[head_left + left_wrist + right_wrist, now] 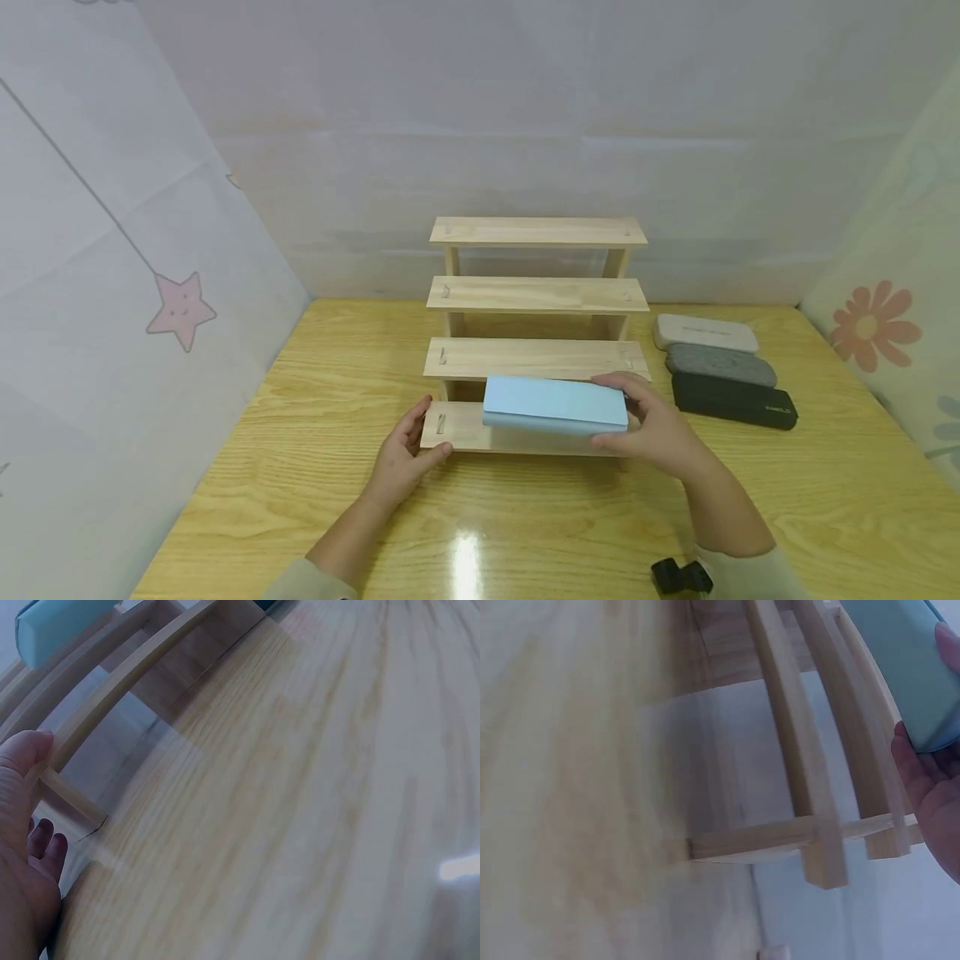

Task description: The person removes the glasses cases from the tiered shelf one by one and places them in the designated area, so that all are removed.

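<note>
A tiered wooden display rack (536, 360) stands on the table, its boards rising like steps toward the back. My left hand (399, 462) grips the left end of its lowest board, thumb at the front edge and fingers at the side. In the left wrist view the thumb of that hand (22, 802) lies on the board's edge. My right hand (660, 429) holds a light blue glasses case (555, 402) by its right end, above the lowest board. The right wrist view shows the case (907, 667) raised over the boards, with fingers (915, 769) at its end.
Right of the rack, a white glasses case (705, 333), a grey glasses case (720, 365) and a black glasses case (731, 400) lie in a row on the wood-grain table (315, 417). Pale printed sheets (525, 100) hang behind and at both sides.
</note>
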`<move>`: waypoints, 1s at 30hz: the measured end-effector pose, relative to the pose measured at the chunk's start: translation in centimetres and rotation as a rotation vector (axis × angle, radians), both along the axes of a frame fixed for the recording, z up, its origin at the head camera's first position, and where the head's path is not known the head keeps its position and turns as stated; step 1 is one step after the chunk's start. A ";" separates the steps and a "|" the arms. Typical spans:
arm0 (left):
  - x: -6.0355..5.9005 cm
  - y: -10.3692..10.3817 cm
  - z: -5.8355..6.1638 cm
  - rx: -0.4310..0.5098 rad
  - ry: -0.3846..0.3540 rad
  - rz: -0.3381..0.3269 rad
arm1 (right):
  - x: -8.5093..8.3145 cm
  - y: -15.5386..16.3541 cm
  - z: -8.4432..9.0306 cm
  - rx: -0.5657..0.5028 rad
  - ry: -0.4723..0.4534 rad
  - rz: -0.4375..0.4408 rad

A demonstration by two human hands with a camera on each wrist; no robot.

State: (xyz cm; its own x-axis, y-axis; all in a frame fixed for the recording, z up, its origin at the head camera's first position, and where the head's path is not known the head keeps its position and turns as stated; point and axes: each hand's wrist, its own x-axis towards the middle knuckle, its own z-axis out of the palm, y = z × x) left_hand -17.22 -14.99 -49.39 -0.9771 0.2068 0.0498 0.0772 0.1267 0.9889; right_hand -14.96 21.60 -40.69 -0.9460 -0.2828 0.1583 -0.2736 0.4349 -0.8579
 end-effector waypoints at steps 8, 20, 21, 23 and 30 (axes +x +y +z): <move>0.0 0.0 -0.1 -0.012 0.008 0.000 | 0.5 0.9 1.7 0.054 0.076 -0.057; 0.0 -0.1 -0.1 -0.021 0.000 0.001 | 0.9 3.1 3.3 0.012 0.135 -0.102; 0.0 -0.1 -0.1 -0.023 -0.003 0.001 | 1.0 3.3 3.4 0.004 0.135 -0.102; 0.0 -0.1 0.0 -0.023 -0.003 0.003 | 1.1 3.7 3.6 -0.001 0.139 -0.106; 0.0 0.0 0.0 -0.022 0.006 0.001 | 1.3 5.7 3.9 -0.015 0.176 -0.112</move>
State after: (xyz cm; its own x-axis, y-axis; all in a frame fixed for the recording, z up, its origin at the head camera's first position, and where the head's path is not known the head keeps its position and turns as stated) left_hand -17.20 -15.03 -49.40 -0.9769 0.2072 0.0514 0.0833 0.1488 0.9854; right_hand -13.67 27.31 -36.74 -0.9287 -0.1735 0.3276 -0.3706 0.4584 -0.8078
